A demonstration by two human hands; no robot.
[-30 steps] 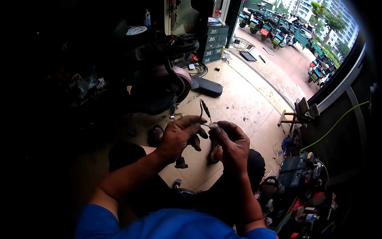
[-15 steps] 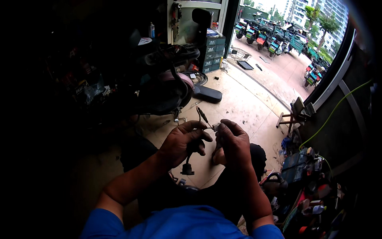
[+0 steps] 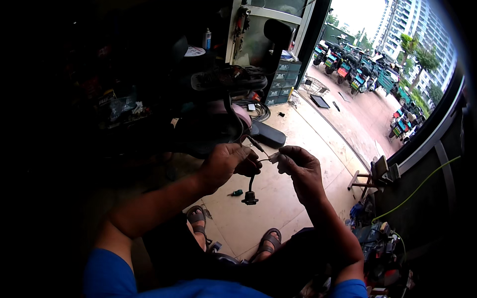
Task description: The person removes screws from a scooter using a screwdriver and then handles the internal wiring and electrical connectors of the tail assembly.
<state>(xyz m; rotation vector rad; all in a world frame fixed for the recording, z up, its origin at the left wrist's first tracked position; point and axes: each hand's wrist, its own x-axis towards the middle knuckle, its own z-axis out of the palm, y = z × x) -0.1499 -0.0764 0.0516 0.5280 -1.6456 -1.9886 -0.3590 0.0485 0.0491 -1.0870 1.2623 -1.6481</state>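
Observation:
In front of my chest, my left hand (image 3: 228, 163) is closed in a pinch on a thin wire lead. From below its fingers hangs a short black cable ending in a black socket (image 3: 250, 199). My right hand (image 3: 301, 166) is closed with thumb and fingertips on a small whitish plug connector (image 3: 274, 157). Thin wires run between this connector and my left fingers. A dark sleeved piece of the wiring (image 3: 256, 144) rises slantwise between the two hands. The exact grip of my left fingertips is partly hidden.
Below, a small green-and-black object (image 3: 236, 192) lies on the tiled floor (image 3: 293, 198). Beyond my hands are a black padded cushion (image 3: 269, 134), coiled cable (image 3: 259, 112) and stacked boxes (image 3: 283, 82). A small stool (image 3: 365, 181) and clutter stand right; parked scooters (image 3: 357, 72) are outside.
The view has shifted, bringing my sandalled feet and the green-and-black object into sight. Both hands keep their pinch, and the hanging socket has swung to the right below my left hand.

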